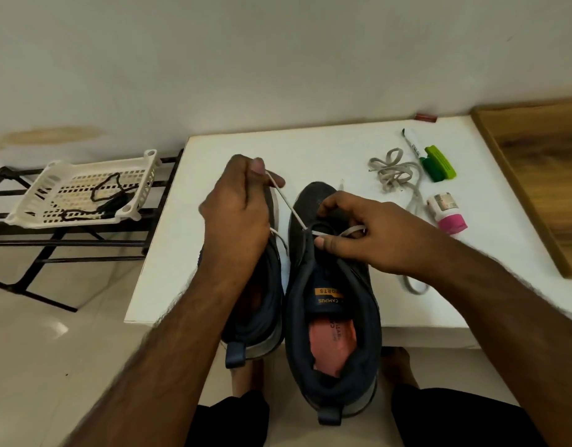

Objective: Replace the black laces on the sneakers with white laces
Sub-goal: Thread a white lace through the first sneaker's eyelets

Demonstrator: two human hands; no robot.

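Observation:
Two dark sneakers stand side by side at the front of the white table (187, 269), toes pointing away. The right sneaker (334, 330) shows a pink insole. The left sneaker (262, 304) is partly hidden behind my left forearm. My left hand (236, 204) pinches one end of a white lace (289, 209) and holds it taut, up and to the left. My right hand (371, 233) rests on the right sneaker's eyelet area and pinches the lace there. A spare white lace (392, 174) lies bunched on the table. Black laces (107, 196) lie in a white basket (36, 208).
The basket sits on a black metal rack (36, 250) to the left of the table. At the table's right lie a marker (412, 143), a green object (437, 162) and a pink-capped bottle (447, 211). A wooden board (542, 175) lies at the far right.

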